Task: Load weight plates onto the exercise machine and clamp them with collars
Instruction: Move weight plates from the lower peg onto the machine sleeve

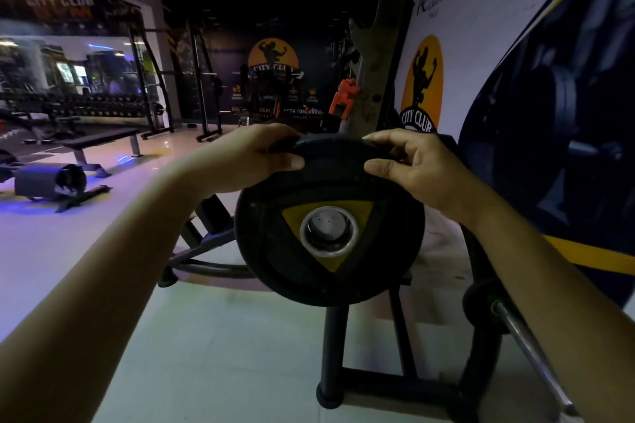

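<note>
A black weight plate (271, 244) with a yellow triangle around its metal-ringed hub sits upright on the machine's silver loading peg (326, 227), whose end shows through the hub. My left hand (254, 156) grips the plate's top rim on the left. My right hand (417, 165) grips the top rim on the right. An orange collar (343, 96) hangs on the upright post behind the plate.
The machine's black frame legs (331, 347) stand on the pale floor below the plate. A barbell sleeve with a small plate (481, 306) juts out at the lower right. A flat bench (99, 141) and dumbbell rack (79, 105) stand at the left; a wall runs along the right.
</note>
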Demonstrator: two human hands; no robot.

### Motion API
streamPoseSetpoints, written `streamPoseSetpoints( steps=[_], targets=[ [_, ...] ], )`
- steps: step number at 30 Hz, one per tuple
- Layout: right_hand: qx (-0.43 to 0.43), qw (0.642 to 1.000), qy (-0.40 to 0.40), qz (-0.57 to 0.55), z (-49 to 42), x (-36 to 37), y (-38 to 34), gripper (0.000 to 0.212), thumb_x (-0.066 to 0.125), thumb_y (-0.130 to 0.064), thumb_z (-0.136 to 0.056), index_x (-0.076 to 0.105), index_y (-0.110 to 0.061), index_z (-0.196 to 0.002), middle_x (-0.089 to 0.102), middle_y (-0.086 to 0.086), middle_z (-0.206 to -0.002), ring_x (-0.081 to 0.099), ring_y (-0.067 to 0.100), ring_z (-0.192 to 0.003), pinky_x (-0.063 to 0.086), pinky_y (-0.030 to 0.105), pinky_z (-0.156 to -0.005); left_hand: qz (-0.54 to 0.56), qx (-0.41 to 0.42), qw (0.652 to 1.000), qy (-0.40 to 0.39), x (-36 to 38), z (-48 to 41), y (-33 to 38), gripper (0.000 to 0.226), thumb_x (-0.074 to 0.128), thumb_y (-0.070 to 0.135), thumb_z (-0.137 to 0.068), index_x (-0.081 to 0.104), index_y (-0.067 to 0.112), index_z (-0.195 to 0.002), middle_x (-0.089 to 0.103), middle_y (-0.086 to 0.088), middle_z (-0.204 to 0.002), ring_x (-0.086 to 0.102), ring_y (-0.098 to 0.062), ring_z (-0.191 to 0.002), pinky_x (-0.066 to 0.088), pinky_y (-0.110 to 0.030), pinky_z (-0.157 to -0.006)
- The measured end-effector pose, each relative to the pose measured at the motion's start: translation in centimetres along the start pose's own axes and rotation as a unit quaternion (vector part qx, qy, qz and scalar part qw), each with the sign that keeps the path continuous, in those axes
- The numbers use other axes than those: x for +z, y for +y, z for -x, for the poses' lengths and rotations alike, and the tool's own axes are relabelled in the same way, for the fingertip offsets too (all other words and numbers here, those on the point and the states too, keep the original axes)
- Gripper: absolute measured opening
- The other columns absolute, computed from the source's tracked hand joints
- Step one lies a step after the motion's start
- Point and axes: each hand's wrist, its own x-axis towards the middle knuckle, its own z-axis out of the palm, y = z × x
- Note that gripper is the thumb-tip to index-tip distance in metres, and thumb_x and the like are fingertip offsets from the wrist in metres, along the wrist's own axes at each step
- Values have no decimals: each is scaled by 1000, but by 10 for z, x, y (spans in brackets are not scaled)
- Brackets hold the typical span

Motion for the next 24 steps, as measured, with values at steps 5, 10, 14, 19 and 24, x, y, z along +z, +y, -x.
streamPoseSetpoints(
  steps=[5,10,14,19,24],
  targets=[
    [28,998,10,53,-26,3,20,33,64,-12,-83,57,-18,-114,57,3,-110,55,16,-104,48,25,-90,-34,12,999,15,4,-33,-26,36,53,16,-90,47,14,-126,54,-6,-114,52,-23,-107,44,-38,-92],
    [5,974,96,205,-52,19,57,39,53,-14,-92,47,-7,-129,52,12,-123,46,27,-118,35,31,-100,-47,65,986,143,39,-66,-61,39,46,18,-93,41,13,-132,50,-11,-124,45,-26,-117,34,-32,-97],
    [-106,866,198,448,-45,47,97,49,38,-26,-97,28,-9,-141,32,12,-148,27,28,-137,23,41,-108,-246,126,898,343,85,-75,-89,48,32,26,-95,31,7,-139,38,-13,-144,28,-25,-136,16,-38,-111],
    [-150,786,200,566,-59,46,135,56,23,-39,-100,1,-15,-146,-13,-1,-155,-8,15,-142,6,47,-114,-345,144,833,408,100,-105,-117,56,26,34,-95,18,4,-141,22,-12,-145,13,-20,-140,7,-40,-113],
    [-136,782,189,579,-89,41,162,59,20,-43,-99,-8,-18,-145,-28,-7,-151,-16,12,-141,0,46,-113,-370,135,820,416,106,-143,-136,56,23,34,-95,11,6,-142,17,-10,-147,-8,-14,-141,3,-39,-113]
  ],
)
